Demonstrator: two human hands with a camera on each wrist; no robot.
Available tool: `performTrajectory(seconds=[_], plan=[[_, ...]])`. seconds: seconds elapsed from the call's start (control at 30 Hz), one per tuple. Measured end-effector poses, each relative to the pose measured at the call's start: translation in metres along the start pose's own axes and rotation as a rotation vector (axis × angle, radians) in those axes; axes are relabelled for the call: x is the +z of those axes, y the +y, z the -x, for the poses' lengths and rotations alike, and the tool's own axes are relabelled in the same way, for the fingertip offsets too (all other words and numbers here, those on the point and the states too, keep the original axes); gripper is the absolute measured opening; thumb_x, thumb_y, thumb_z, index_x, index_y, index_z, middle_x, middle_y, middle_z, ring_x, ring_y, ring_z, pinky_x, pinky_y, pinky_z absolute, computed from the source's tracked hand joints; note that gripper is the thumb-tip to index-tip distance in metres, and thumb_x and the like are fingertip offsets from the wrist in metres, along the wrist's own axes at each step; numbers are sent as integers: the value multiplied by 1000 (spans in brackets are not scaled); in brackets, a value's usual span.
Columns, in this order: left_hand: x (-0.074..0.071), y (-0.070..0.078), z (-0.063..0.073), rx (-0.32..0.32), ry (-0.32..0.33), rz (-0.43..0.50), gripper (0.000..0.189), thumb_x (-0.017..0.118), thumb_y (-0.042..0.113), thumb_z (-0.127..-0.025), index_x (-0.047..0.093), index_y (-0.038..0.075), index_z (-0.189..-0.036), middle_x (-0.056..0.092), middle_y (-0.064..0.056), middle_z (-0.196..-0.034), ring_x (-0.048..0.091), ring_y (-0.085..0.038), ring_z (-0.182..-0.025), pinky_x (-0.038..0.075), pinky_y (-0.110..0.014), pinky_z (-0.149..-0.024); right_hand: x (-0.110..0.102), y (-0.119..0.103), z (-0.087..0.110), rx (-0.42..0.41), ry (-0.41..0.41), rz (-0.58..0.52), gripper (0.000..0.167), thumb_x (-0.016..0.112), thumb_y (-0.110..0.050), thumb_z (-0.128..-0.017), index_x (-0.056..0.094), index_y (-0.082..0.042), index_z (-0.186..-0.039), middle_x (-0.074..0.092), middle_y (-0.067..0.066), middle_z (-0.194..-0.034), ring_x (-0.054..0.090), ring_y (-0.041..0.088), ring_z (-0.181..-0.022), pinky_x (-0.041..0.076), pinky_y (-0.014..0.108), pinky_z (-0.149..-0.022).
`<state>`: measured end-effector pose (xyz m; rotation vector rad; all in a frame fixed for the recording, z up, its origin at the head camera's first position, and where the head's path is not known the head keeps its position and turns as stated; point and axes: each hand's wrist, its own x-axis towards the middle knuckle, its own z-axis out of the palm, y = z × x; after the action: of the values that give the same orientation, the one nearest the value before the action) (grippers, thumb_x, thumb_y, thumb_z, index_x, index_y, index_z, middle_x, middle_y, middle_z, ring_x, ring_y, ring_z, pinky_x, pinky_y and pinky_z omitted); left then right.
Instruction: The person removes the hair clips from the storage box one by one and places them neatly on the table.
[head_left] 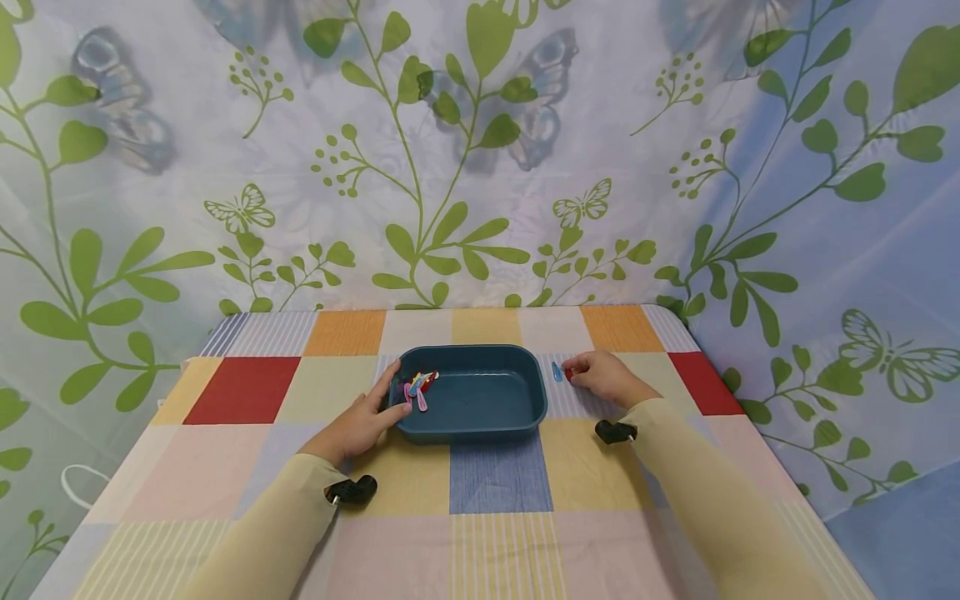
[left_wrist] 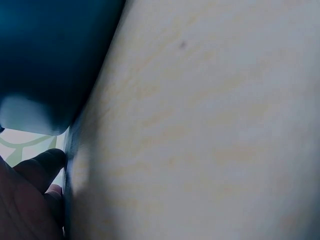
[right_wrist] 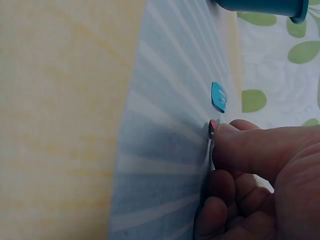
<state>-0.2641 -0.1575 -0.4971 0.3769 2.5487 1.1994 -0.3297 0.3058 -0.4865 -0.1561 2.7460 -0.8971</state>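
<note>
A dark teal tray (head_left: 480, 432) stands in the middle of the table. Several colourful hair clips (head_left: 422, 402), with pink, yellow and red among them, lie in a small pile at its left end. My left hand (head_left: 363, 423) rests against that end, fingers and thumb spread along the rim. To the right of the tray, my right hand (head_left: 606, 379) pinches a red hair clip (right_wrist: 213, 125) between thumb and forefinger, low at the cloth. Just left of those fingertips a blue hair clip (head_left: 557, 372) lies on the cloth, also visible in the right wrist view.
A patchwork-patterned cloth (head_left: 502, 550) covers the table. Behind it hangs a curtain (head_left: 450, 167) printed with green leaves and butterflies. Small black devices (head_left: 352, 490) are strapped at both wrists. A white cable loop (head_left: 75, 483) shows beyond the table's left edge.
</note>
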Motion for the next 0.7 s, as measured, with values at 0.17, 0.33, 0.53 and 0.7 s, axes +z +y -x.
performTrajectory(seconds=[0.17, 0.33, 0.53, 0.7], plan=[[1, 0, 0, -2, 2, 15, 84, 55, 52, -106, 3, 37, -170, 16, -18, -176, 0, -58, -159, -6, -72, -127, 0, 5, -3, -26, 18, 22, 36, 68, -7, -98, 71, -1, -134, 72, 8, -106, 58, 24, -97, 50, 33, -87], [1, 1, 0, -13, 5, 14, 84, 55, 53, -106, 3, 38, -170, 16, -18, -176, -1, -59, -158, -4, -73, -126, 1, 4, -4, -41, 23, 23, 35, 67, -7, -98, 71, 1, -132, 70, 6, -100, 58, 22, -96, 48, 32, -87], [0, 0, 1, -16, 1, 11, 83, 54, 54, -106, 3, 39, -170, 13, -16, -177, -3, -59, -159, -5, -72, -126, 3, 1, -3, -54, 54, 42, 37, 69, -7, -95, 71, 1, -132, 68, 5, -94, 57, 22, -93, 46, 34, -86], [-1, 1, 1, 10, -3, 9, 83, 54, 52, -107, 3, 37, -171, 14, -17, -177, -2, -58, -159, -7, -72, -126, 3, 1, -4, -16, 50, 18, 39, 70, -9, -97, 70, 0, -135, 66, 3, -93, 57, 22, -94, 45, 34, -87]])
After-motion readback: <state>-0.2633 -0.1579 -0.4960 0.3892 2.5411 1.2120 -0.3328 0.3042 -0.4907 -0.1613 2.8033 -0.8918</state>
